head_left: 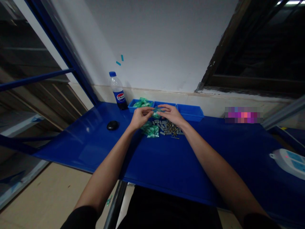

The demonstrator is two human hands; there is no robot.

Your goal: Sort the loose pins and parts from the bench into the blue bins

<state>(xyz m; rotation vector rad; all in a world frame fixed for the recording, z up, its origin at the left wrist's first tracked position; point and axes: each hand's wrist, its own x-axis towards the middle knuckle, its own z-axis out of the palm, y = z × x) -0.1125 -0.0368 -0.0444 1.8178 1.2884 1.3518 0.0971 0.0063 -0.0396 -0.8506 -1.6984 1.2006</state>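
Note:
Both hands are raised just above the blue table, with a small green clear plastic bag (156, 113) between their fingertips. My left hand (141, 117) pinches the bag's left side, and my right hand (171, 114) grips its right side. What is inside the bag is too small to make out. Below lie several similar green bags (151, 130), a spread of short grey cylinders (163, 128) and a pile of brass-coloured screw-like pieces (173, 128). My right wrist partly covers the pile.
Behind the hands, three blue bins (190, 112) stand along the wall; the left one holds green bags (143, 102). A cola bottle (118, 92) and a black round object (112, 125) are at left. A white power strip (289, 163) sits at the right edge.

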